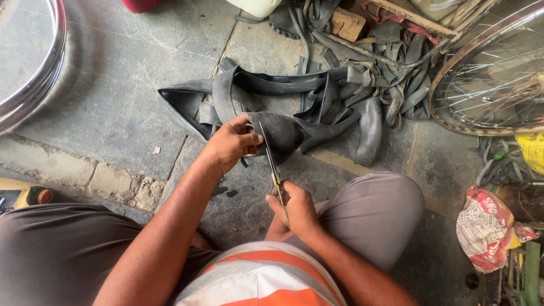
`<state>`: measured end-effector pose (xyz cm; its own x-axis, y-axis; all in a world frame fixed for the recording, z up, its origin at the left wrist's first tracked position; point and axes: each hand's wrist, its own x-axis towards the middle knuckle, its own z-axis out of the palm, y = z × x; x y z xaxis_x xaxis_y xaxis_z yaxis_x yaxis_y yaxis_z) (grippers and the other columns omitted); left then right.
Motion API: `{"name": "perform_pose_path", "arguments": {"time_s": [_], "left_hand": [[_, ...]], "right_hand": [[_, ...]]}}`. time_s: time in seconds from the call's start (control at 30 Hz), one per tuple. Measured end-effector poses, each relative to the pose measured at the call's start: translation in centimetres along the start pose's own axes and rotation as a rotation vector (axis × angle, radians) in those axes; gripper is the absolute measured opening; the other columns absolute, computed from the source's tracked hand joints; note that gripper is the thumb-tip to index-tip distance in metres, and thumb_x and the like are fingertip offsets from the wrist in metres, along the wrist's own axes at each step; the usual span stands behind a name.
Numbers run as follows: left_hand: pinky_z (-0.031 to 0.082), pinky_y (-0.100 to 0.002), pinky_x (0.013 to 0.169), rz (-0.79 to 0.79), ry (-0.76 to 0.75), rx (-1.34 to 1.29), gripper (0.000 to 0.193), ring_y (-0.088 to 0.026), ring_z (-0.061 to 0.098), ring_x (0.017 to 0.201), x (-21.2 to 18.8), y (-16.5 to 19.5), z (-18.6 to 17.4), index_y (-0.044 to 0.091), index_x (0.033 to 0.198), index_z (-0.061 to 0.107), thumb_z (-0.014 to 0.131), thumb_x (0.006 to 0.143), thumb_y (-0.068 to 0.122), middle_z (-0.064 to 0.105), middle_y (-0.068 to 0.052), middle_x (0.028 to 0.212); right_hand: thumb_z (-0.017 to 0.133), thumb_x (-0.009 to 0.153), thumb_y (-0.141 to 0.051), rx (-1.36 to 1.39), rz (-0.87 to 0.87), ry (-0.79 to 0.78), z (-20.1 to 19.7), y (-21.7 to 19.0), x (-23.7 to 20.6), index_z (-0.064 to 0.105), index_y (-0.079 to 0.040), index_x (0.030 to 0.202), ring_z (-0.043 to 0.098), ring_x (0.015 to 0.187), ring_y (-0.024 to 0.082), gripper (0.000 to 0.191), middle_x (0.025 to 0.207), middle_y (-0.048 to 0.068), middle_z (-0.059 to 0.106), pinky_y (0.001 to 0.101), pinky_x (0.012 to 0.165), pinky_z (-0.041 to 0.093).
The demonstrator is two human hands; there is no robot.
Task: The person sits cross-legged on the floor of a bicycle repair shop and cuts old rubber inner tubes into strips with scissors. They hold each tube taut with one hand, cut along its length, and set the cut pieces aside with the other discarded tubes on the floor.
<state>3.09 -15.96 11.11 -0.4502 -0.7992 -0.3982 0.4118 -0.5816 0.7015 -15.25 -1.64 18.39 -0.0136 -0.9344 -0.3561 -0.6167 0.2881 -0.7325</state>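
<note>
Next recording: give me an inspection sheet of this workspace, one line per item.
Surface: grey stone floor, cracked joints, small scraps.
Job's things: black rubber inner tube, flattened; scissors, blades at the tube's edge.
Clutter: pile of black rubber strips; crumpled printed bag; yellow bag.
Grips: left hand pinches the tube; right hand closed around the scissors' handles.
Cables: nothing seen.
Surroundings: spoked wheel at upper right; chrome rim at upper left; green metal part at lower right.
</note>
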Motion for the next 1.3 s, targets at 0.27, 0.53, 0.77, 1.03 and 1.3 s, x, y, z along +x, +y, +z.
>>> {"name": "perform_pose_path", "arguments": {"time_s": [0.27, 0.53, 0.77, 1.03, 1.3], "left_hand": [[0.060, -0.033, 0.075, 0.036, 0.040, -0.023, 0.014, -0.018, 0.069, 0.083, 0.1, 0.7, -0.3, -0.001, 0.107, 0.069, 0.066, 0.093, -0.003, 0.072, -0.010, 0.098], [0.060, -0.032, 0.077, -0.026, 0.005, 0.175, 0.032, -0.015, 0.068, 0.086, -1.4, 2.2, 1.7, 0.004, 0.119, 0.063, 0.069, 0.088, -0.004, 0.069, -0.007, 0.098], [0.058, -0.031, 0.073, -0.060, 0.028, 0.120, 0.031, -0.016, 0.065, 0.079, -0.8, 1.5, 0.5, 0.006, 0.118, 0.065, 0.067, 0.088, -0.002, 0.071, -0.006, 0.097], [0.056, -0.030, 0.076, 0.129, 0.025, 0.086, 0.019, -0.014, 0.064, 0.084, -0.1, 1.5, 0.5, 0.000, 0.114, 0.067, 0.065, 0.095, -0.001, 0.070, -0.005, 0.098], [0.050, -0.036, 0.063, -0.329, 0.284, -0.217, 0.020, -0.019, 0.057, 0.073, -0.2, 0.6, 1.2, 0.004, 0.113, 0.054, 0.062, 0.095, 0.002, 0.061, -0.011, 0.091]], "right_hand": [[0.080, 0.083, -0.019, 0.008, 0.020, 0.002, 0.5, 0.2, -0.2, 0.068, -0.005, 0.086, 0.066, 0.059, 0.014, 0.019, 0.067, 0.006, 0.071, 0.0303, 0.057, 0.052], [0.080, 0.084, -0.020, 0.053, 0.034, -0.009, 0.3, 0.4, 0.2, 0.068, -0.006, 0.086, 0.065, 0.061, 0.012, 0.019, 0.068, 0.004, 0.071, 0.0294, 0.059, 0.052], [0.079, 0.083, -0.019, 0.012, -0.006, 0.000, 0.1, 0.2, 0.1, 0.068, -0.005, 0.086, 0.064, 0.059, 0.013, 0.018, 0.066, 0.003, 0.069, 0.0302, 0.057, 0.051], [0.079, 0.083, -0.017, 0.056, -0.019, 0.008, 0.0, 0.0, 0.0, 0.068, -0.005, 0.087, 0.066, 0.061, 0.013, 0.017, 0.068, 0.004, 0.071, 0.0296, 0.058, 0.052], [0.080, 0.086, -0.020, 0.025, 0.057, -0.033, 0.1, -0.2, -0.5, 0.069, -0.004, 0.088, 0.065, 0.061, 0.017, 0.019, 0.070, 0.008, 0.070, 0.0320, 0.058, 0.051]]}}
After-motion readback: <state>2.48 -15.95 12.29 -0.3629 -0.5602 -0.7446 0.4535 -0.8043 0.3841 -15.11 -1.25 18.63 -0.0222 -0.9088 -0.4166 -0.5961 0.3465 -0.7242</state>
